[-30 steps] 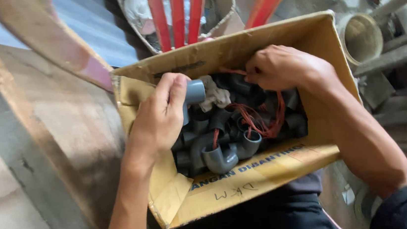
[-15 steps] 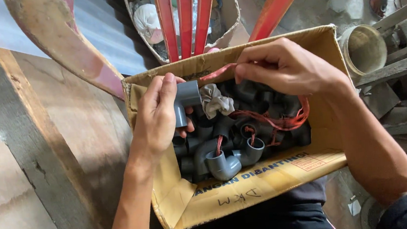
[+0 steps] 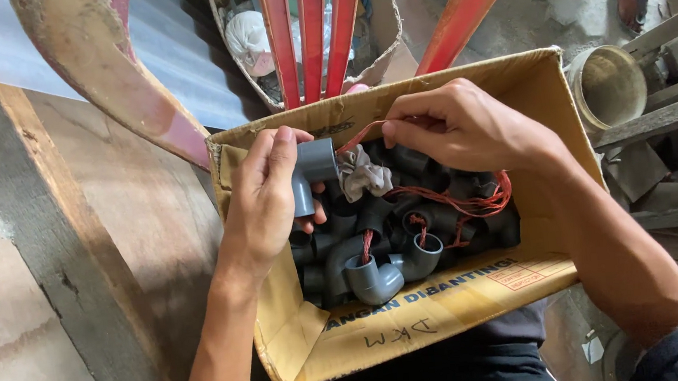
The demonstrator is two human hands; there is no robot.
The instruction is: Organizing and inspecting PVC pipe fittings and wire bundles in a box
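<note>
Fingers of the left hand (image 3: 261,198) close round a grey elbow fitting (image 3: 310,172), lifted clear of the cardboard box (image 3: 449,304) — right hand (image 3: 465,124) pinches its red string (image 3: 359,136), not yet untied; strung fittings remain inside.

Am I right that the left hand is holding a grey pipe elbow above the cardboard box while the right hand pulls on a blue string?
Not quite: the string is red, not blue, as the head view shows. The rest holds: the left hand holds a grey pipe elbow above the cardboard box, and the right hand pinches the string.
</note>
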